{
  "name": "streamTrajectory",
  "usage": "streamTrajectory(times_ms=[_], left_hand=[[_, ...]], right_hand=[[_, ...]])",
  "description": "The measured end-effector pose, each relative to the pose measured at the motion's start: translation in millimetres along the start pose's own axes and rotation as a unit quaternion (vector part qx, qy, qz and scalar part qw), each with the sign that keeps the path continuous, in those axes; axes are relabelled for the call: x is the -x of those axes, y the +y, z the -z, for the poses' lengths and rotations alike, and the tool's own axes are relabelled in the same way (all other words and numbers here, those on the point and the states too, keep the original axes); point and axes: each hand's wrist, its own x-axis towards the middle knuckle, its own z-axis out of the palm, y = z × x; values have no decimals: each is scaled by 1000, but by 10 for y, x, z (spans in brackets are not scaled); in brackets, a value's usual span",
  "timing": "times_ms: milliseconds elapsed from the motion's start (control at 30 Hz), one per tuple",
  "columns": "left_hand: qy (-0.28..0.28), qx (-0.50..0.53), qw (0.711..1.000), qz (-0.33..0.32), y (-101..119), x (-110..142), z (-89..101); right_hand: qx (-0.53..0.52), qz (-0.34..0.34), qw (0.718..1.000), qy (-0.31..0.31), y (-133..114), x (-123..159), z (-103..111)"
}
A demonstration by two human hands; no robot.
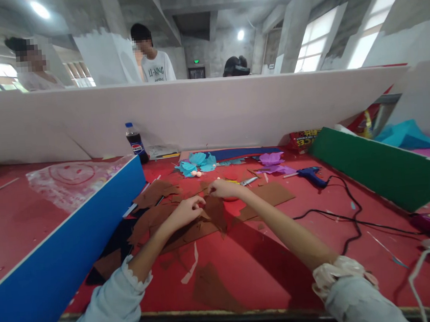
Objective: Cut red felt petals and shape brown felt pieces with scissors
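Observation:
My left hand [189,213] is low over a heap of cut brown sheets [156,219], its fingers curled inward. Just right of it and slightly farther away, my right hand [224,189] has its fingertips pinched and pointing down. The hands are close together but apart. Whatever small thing the fingers hold cannot be made out. A darker brown piece [215,212] lies beneath them. Behind my right hand are scissors [249,181] with yellow handles. Another flat brown sheet [269,199] lies to the right.
Blue paper flowers [197,163] and purple paper petals [272,163] lie at the back. A blue glue gun [312,176] trails its black cable rightward. A blue board [77,244] and a green board [381,169] flank the space. A cola bottle [136,144] stands behind. People are beyond the white partition [204,112].

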Motion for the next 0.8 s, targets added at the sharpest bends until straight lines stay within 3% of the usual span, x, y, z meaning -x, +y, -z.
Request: streamTrajectory(times_ms=[367,800], left_hand=[[8,-15,1000,-20,-36,-10,-60],[5,-47,998,-30,-28,10,-63]], right_hand=[[26,19,999,-20,63,-46,-17],[50,33,998,19,202,-83,-174]])
